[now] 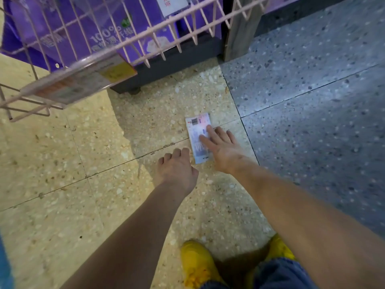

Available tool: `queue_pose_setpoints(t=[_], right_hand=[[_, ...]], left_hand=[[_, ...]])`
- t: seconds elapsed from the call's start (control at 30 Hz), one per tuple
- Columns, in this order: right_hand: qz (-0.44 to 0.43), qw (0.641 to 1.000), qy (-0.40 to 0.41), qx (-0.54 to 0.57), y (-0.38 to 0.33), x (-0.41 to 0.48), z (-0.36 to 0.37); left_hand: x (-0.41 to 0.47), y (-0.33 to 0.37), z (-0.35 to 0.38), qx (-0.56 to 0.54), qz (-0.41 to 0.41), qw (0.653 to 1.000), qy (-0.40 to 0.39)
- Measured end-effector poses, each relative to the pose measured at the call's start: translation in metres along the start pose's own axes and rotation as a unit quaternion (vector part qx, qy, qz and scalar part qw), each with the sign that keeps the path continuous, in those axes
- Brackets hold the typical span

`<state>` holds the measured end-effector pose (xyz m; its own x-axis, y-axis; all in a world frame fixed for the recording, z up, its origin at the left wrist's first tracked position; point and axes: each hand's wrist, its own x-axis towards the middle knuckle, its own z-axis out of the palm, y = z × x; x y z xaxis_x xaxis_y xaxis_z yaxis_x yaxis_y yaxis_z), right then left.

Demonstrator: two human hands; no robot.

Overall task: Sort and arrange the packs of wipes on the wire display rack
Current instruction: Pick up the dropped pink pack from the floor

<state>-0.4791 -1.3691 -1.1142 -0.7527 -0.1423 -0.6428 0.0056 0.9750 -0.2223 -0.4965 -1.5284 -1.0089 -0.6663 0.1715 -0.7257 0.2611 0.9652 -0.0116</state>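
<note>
A pack of wipes (pixel 199 138) on the floor (pixel 145 126) is touched by the spread right hand (pixel 220 149); the left hand (pixel 177 170) is held loosely curled, empty, beside it.

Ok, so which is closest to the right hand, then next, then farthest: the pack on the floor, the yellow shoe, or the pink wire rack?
From the right hand:
1. Pack of wipes, flat on the floor, right under its fingers.
2. Yellow shoe, down by the bottom edge, nearer the person.
3. Pink wire rack, up at the top left, holding purple packs.
</note>
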Motion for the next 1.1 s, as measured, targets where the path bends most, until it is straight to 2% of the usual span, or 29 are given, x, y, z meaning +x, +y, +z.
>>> queue_pose_setpoints(t=[0.13, 0.33, 0.5, 0.57, 0.63, 0.67, 0.73, 0.8, 0.97, 1.03, 1.1], right_hand=[[-0.017, 0.996, 0.081, -0.013, 0.007, 0.001, 0.02], [-0.043, 0.991, 0.127, 0.002, 0.011, 0.003, 0.016], [-0.035, 0.966, 0.2, 0.161, 0.004, -0.019, 0.008], [-0.021, 0.94, 0.221, 0.258, 0.001, -0.039, -0.003], [0.011, 0.879, 0.237, 0.414, -0.002, -0.067, -0.02], [0.031, 0.847, 0.234, 0.475, -0.003, -0.083, -0.028], [0.062, 0.815, 0.224, 0.53, -0.001, -0.115, -0.04], [0.084, 0.797, 0.209, 0.56, 0.004, -0.146, -0.049], [0.087, 0.755, 0.163, 0.63, 0.006, -0.213, -0.094], [0.081, 0.734, 0.161, 0.655, 0.004, -0.235, -0.118], [0.089, 0.702, 0.166, 0.687, 0.003, -0.265, -0.147]], left_hand=[[0.0, -0.005, 0.02, -0.009, 0.009, 1.0, -0.001], [0.0, -0.015, 0.025, -0.028, -0.012, 1.0, 0.004], [-0.007, -0.02, 0.016, -0.041, -0.006, 0.998, 0.041], [-0.017, -0.019, 0.013, -0.077, -0.008, 0.995, 0.056], [-0.033, -0.013, 0.009, -0.203, -0.046, 0.976, 0.061], [-0.042, -0.009, 0.007, -0.297, -0.08, 0.95, 0.054], [-0.062, 0.0, 0.003, -0.431, -0.124, 0.894, 0.022], [-0.084, 0.01, -0.002, -0.456, -0.093, 0.885, -0.013], [-0.14, 0.045, -0.031, -0.403, 0.02, 0.914, -0.044], [-0.16, 0.057, -0.045, -0.434, 0.032, 0.899, -0.055], [-0.185, 0.066, -0.066, -0.498, 0.029, 0.864, -0.07]])
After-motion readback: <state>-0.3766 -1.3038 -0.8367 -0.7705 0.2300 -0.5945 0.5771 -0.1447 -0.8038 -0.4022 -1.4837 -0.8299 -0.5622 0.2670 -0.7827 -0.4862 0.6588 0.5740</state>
